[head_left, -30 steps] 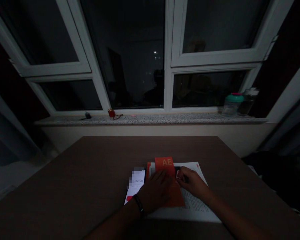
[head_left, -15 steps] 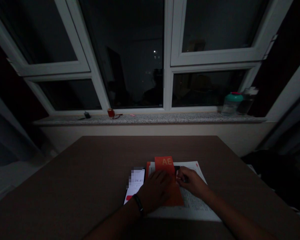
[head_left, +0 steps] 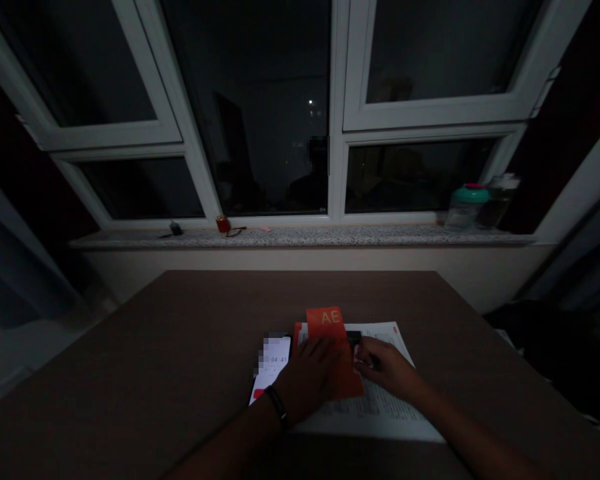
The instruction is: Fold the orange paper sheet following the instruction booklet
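An orange-red sheet (head_left: 347, 383) with "AE" in yellow letters near its top lies over an open printed book or stack of pages (head_left: 385, 417). My left hand (head_left: 313, 370), with a dark band at the wrist, rests flat across the sheet, fingers stretched out. At the sheet's right edge is my right hand (head_left: 380, 363), its fingers closed in a pinch. A small dark object (head_left: 354, 337) shows just beyond those fingertips; its kind is too dim to tell, and whether the hand grips it or the sheet's edge is unclear.
A lit phone (head_left: 273, 367) lies left of the pages on the brown table (head_left: 180, 353). On the granite windowsill (head_left: 300, 235) stand a teal-lidded jar (head_left: 467, 203), a clear bottle (head_left: 500, 200), a small red item (head_left: 223, 224) and a small dark bottle (head_left: 175, 229).
The orange-red sheet has shifted slightly away from me and to the left, and its lower edge now sits higher on the pages. More of the dark object shows by my right fingertips.
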Motion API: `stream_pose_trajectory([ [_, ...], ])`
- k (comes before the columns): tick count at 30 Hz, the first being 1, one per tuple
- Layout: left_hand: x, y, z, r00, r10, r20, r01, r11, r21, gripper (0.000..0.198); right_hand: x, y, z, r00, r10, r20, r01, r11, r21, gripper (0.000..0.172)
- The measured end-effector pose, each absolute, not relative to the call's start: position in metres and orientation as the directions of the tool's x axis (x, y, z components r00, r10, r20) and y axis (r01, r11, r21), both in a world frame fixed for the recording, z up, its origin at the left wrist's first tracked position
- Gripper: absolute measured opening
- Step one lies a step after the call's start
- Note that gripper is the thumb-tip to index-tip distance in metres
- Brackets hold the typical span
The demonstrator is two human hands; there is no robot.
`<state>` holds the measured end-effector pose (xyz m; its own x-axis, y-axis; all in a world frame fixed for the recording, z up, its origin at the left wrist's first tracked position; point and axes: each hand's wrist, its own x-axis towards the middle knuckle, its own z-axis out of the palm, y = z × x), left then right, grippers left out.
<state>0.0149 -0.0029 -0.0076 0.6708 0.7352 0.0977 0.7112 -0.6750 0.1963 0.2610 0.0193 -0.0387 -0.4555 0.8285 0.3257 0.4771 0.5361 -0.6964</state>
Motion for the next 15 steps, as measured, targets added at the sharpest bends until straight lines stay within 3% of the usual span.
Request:
stream_pose_trajectory([
  [4, 0.017, -0.005, -0.004, 0.678, 0.730, 0.086, 0.705, -0.678, 0.207, 0.062, 0.261, 0.022, -0.036, -0.457, 0.836, 0.305, 0.465, 0.516, -0.719, 0.020],
  [10, 0.017, -0.004, -0.007, 0.674, 0.734, 0.085, 0.707, -0.674, 0.214, 0.061, 0.260, 0.011, -0.020, -0.614, 0.746, 0.258, 0.356, 0.553, -0.753, 0.024],
  [15, 0.015, -0.003, -0.007, 0.678, 0.729, 0.099, 0.698, -0.679, 0.228, 0.059, 0.261, 0.012, -0.027, -0.498, 0.809, 0.312, 0.406, 0.535, -0.741, 0.017],
])
